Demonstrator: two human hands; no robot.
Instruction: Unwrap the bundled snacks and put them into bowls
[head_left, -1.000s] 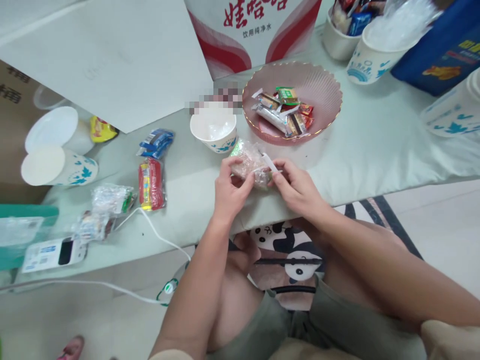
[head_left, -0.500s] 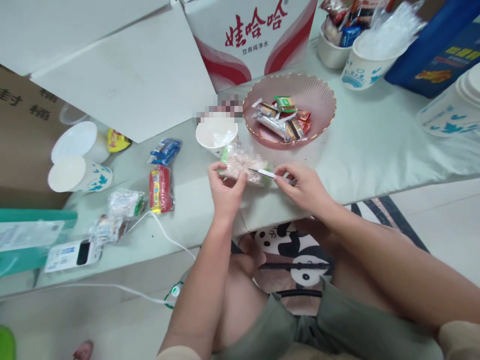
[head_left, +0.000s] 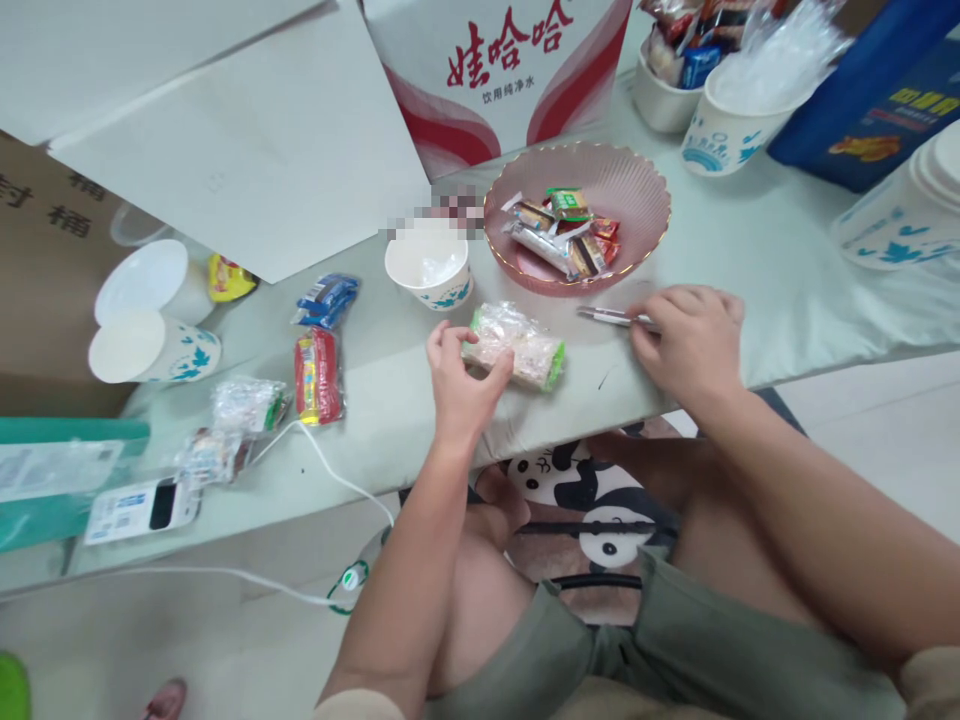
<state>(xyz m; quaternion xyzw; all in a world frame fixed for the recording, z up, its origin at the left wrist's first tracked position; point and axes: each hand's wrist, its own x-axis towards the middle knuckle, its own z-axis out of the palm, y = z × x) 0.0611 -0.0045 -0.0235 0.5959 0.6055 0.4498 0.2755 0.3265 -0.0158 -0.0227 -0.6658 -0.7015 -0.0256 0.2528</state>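
A clear-wrapped snack pack (head_left: 517, 347) with green ends lies on the table. My left hand (head_left: 466, 385) is closed on its left part, thumb at the near edge and fingers at the far left corner. To the right, my right hand (head_left: 694, 345) is low over the tabletop, its fingers closed around a slim craft knife (head_left: 604, 316). The knife's silvery end points left, apart from the pack, while the hand hides the other end. Behind the pack stands a white paper cup (head_left: 431, 265) with clear plastic inside.
A pink ribbed bowl (head_left: 652, 235) of wrapped snacks stands behind the pack. On the left lie red packets (head_left: 318, 375), blue packets (head_left: 328, 298), tipped cups (head_left: 157, 345) and a white cable (head_left: 341, 480). Cartons (head_left: 510, 90) line the back; a filled cup (head_left: 716, 140) stands back right.
My right hand has moved right with the knife, away from the pack. The pack now lies flatter and slightly to the right, my left hand still on it.
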